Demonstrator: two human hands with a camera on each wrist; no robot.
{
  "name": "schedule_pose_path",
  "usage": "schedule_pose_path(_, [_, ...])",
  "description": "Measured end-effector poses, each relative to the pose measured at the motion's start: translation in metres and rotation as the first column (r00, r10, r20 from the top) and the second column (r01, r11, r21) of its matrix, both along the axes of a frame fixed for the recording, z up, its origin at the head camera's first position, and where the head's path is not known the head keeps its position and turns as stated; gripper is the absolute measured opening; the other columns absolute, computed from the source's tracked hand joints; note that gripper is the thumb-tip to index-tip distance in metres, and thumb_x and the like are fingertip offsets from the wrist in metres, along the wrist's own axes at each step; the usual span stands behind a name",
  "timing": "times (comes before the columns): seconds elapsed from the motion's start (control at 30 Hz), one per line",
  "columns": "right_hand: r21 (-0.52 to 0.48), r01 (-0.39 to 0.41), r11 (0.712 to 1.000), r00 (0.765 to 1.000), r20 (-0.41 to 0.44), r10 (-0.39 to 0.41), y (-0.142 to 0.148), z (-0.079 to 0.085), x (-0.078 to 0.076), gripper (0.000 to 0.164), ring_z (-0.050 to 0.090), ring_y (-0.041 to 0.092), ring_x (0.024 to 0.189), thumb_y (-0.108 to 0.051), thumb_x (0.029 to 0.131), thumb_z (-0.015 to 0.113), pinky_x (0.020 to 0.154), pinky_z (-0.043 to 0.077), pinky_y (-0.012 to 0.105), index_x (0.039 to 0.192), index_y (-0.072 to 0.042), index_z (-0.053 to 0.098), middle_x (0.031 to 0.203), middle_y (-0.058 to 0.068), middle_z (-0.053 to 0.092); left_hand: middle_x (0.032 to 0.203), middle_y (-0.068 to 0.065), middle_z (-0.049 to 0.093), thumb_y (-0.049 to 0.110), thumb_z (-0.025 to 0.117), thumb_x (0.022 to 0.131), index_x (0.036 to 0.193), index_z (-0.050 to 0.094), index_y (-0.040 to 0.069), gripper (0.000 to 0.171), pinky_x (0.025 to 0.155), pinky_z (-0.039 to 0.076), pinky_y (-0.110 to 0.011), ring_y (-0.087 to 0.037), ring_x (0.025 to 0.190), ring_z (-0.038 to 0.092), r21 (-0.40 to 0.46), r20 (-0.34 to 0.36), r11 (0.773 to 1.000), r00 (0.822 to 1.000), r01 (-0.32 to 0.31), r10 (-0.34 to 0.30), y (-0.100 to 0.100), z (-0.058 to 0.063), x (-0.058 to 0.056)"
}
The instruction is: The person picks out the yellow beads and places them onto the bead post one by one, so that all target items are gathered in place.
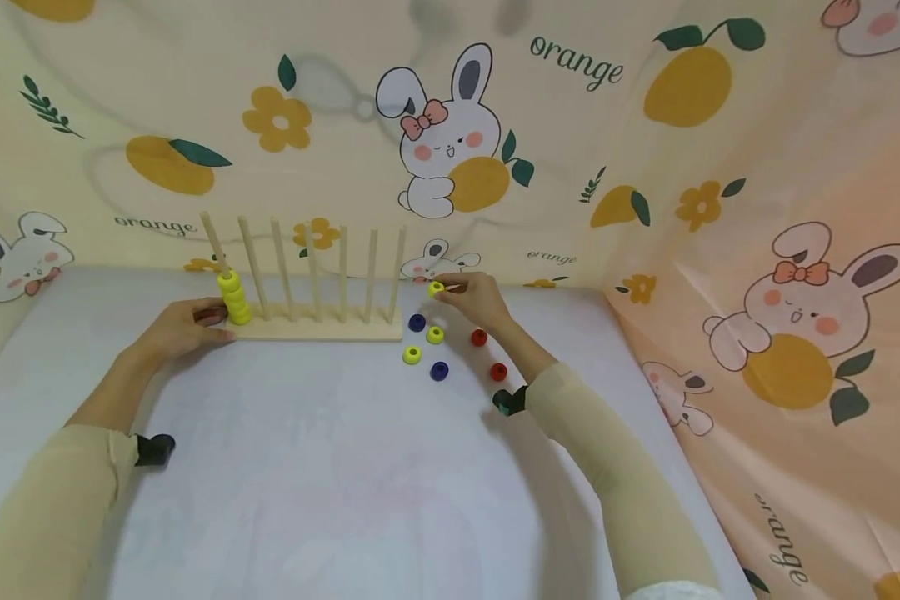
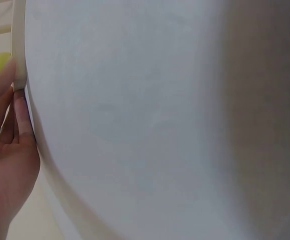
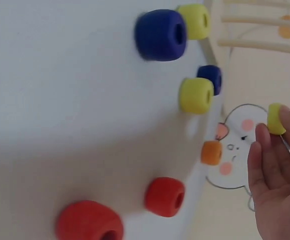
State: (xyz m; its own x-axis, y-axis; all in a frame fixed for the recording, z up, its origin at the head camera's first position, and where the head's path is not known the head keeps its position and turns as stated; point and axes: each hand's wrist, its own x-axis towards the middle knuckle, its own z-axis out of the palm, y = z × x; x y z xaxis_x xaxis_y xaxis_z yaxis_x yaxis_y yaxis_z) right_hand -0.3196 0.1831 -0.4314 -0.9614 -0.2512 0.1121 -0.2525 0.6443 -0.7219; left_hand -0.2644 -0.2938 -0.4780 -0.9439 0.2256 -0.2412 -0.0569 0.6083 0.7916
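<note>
1. Toward the right half of the tabletop [image 1: 307, 467], nearest of the loose pieces, lie a red bead [image 1: 497, 375] and a blue bead [image 1: 438, 374]: squat, barrel-shaped, deep in colour, each with a centre hole.
2. Just beyond sit two bright yellow beads [image 1: 412, 359], a second red bead [image 1: 478, 341] and a second blue bead [image 1: 417, 326].
3. The right wrist view shows an orange bead [image 3: 211, 152] farther back.
4. The left hand [image 1: 176, 331] grips the left end of a rack [image 1: 322, 332], pale wood with seven slim pegs, near the far edge.
5. Its leftmost peg carries stacked yellow beads [image 1: 234, 300], its top bare.
6. The right hand [image 1: 480, 298] pinches another yellow bead [image 1: 436, 289] off the rack's right end, near the far edge.
</note>
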Motion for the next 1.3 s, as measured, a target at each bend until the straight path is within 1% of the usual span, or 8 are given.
schedule_pose_path(0.23, [-0.060, -0.009, 0.998, 0.999, 0.031, 0.011, -0.006, 0.018, 0.003, 0.030, 0.070, 0.016, 0.093, -0.019, 0.086, 0.079, 0.087, 0.056, 0.035, 0.116, -0.018, 0.076, 0.108, 0.000, 0.074, 0.151, -0.033, 0.034, 0.023, 0.075, 0.090, 0.151, 0.023, -0.011, 0.088, 0.116, 0.025, -0.059, -0.048, 0.139, 0.033, 0.017, 0.026, 1.000, 1.000, -0.008, 0.007, 0.000, 0.001, -0.002])
schedule_pose_path(0.43, [-0.117, -0.046, 0.992, 0.999, -0.033, 0.042, -0.012, 0.028, 0.005, 0.029, 0.070, 0.017, 0.089, -0.017, 0.087, 0.078, 0.082, 0.058, 0.031, 0.115, -0.013, 0.075, 0.108, 0.002, 0.074, 0.151, -0.034, 0.033, 0.023, 0.075, 0.090, 0.152, 0.022, -0.011, 0.088, 0.116, 0.025, -0.059, -0.049, 0.139, 0.032, 0.020, 0.029, 1.000, 1.000, -0.013, 0.013, -0.001, 0.001, -0.001])
schedule_pose_path(0.6, [-0.147, -0.052, 0.988, 0.997, -0.060, 0.044, -0.019, 0.043, 0.006, 0.030, 0.070, 0.018, 0.089, -0.015, 0.088, 0.077, 0.075, 0.058, 0.028, 0.117, -0.009, 0.074, 0.110, 0.005, 0.073, 0.151, -0.034, 0.033, 0.023, 0.074, 0.090, 0.152, 0.022, -0.011, 0.088, 0.115, 0.025, -0.060, -0.049, 0.139, 0.033, 0.011, 0.021, 1.000, 1.000, -0.009, 0.008, 0.000, 0.003, -0.001])
schedule_pose_path(0.7, [-0.164, -0.053, 0.985, 0.996, -0.074, 0.042, -0.022, 0.051, 0.006, 0.030, 0.069, 0.017, 0.089, -0.015, 0.089, 0.076, 0.074, 0.058, 0.026, 0.119, -0.010, 0.073, 0.110, 0.004, 0.073, 0.151, -0.034, 0.033, 0.023, 0.074, 0.091, 0.152, 0.022, -0.010, 0.087, 0.115, 0.025, -0.059, -0.049, 0.139, 0.033, 0.016, 0.019, 1.000, 1.000, -0.008, 0.008, 0.001, 0.004, -0.001])
schedule_pose_path(0.83, [-0.171, -0.086, 0.982, 0.991, -0.120, 0.066, -0.025, 0.062, 0.003, 0.030, 0.069, 0.018, 0.088, -0.016, 0.090, 0.074, 0.074, 0.058, 0.026, 0.120, -0.011, 0.072, 0.108, 0.004, 0.073, 0.151, -0.034, 0.033, 0.023, 0.074, 0.091, 0.151, 0.022, -0.011, 0.087, 0.116, 0.025, -0.060, -0.049, 0.139, 0.032, 0.007, 0.029, 1.000, 0.999, -0.013, 0.013, 0.001, 0.004, 0.000])
schedule_pose_path(1.03, [-0.176, -0.132, 0.975, 0.979, -0.177, 0.101, -0.030, 0.084, 0.000, 0.031, 0.070, 0.028, 0.089, -0.016, 0.091, 0.074, 0.076, 0.059, 0.028, 0.121, -0.009, 0.071, 0.104, 0.008, 0.073, 0.152, -0.033, 0.032, 0.024, 0.074, 0.091, 0.152, 0.021, -0.010, 0.088, 0.116, 0.024, -0.059, -0.049, 0.139, 0.032, 0.015, 0.040, 1.000, 0.999, -0.017, 0.016, 0.001, 0.002, 0.001])
schedule_pose_path(1.17, [-0.185, -0.153, 0.971, 0.973, -0.198, 0.116, -0.035, 0.098, -0.001, 0.031, 0.070, 0.022, 0.086, -0.015, 0.091, 0.074, 0.076, 0.060, 0.033, 0.121, -0.008, 0.071, 0.106, 0.008, 0.072, 0.152, -0.032, 0.032, 0.026, 0.074, 0.090, 0.152, 0.021, -0.009, 0.089, 0.116, 0.024, -0.060, -0.049, 0.139, 0.032, 0.020, 0.038, 1.000, 0.999, -0.016, 0.015, 0.001, 0.002, 0.000])
schedule_pose_path(1.3, [-0.170, -0.177, 0.969, 0.964, -0.230, 0.136, -0.042, 0.108, -0.003, 0.030, 0.069, 0.015, 0.085, -0.016, 0.091, 0.074, 0.078, 0.059, 0.029, 0.120, -0.008, 0.072, 0.105, 0.006, 0.072, 0.153, -0.032, 0.032, 0.026, 0.074, 0.091, 0.153, 0.021, -0.009, 0.089, 0.116, 0.024, -0.060, -0.048, 0.140, 0.032, 0.023, 0.036, 1.000, 0.999, -0.011, 0.011, -0.001, 0.003, 0.000])
